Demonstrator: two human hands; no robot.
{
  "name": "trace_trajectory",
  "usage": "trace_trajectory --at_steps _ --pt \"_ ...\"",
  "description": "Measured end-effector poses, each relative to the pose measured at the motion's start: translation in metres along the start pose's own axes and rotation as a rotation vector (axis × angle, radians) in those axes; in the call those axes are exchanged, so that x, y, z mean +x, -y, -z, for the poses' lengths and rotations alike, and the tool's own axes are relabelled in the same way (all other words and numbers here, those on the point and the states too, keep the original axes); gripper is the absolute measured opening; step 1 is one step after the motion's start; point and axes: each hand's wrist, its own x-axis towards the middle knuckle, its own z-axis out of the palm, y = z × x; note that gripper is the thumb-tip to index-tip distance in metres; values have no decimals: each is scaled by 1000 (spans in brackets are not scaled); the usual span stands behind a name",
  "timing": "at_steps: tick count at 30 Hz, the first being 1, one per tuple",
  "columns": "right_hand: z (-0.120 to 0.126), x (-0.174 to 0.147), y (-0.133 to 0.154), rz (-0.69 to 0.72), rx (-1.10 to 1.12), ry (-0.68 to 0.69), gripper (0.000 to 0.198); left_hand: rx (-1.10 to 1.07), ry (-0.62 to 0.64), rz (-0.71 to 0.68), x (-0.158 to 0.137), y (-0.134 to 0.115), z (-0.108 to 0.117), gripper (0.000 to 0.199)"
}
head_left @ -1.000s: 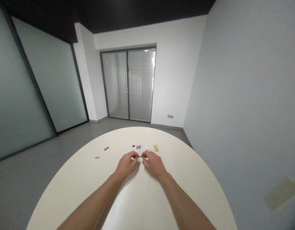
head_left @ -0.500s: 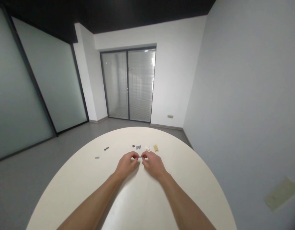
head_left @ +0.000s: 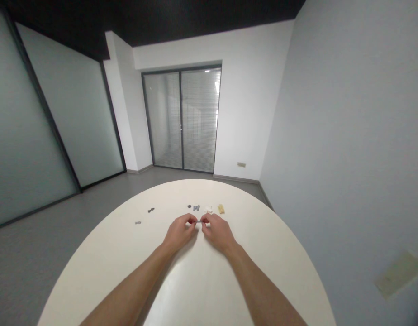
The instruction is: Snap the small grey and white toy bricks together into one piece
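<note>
White table (head_left: 192, 290) is curving below: left hand (head_left: 178, 232) and right hand (head_left: 217, 231) are pinching one grey piece (head_left: 199, 222), bluish bits (head_left: 196, 208) lying at its twelve o'clock (nothing's shifting since last look; work's holding steady).

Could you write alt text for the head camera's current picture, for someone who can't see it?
A person's left hand and right hand share a pinching grip on a small grey piece at a round-edged white table. Beyond them lie a dark bit, grey bits, something white and a yellow piece; more bits lie left.
</note>
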Motion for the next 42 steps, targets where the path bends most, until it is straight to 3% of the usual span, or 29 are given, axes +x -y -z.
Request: trace_trajectory --at_steps 42 --pt "2 0 2 -6 1 5 15 -39 18 0 1 1 -1 21"
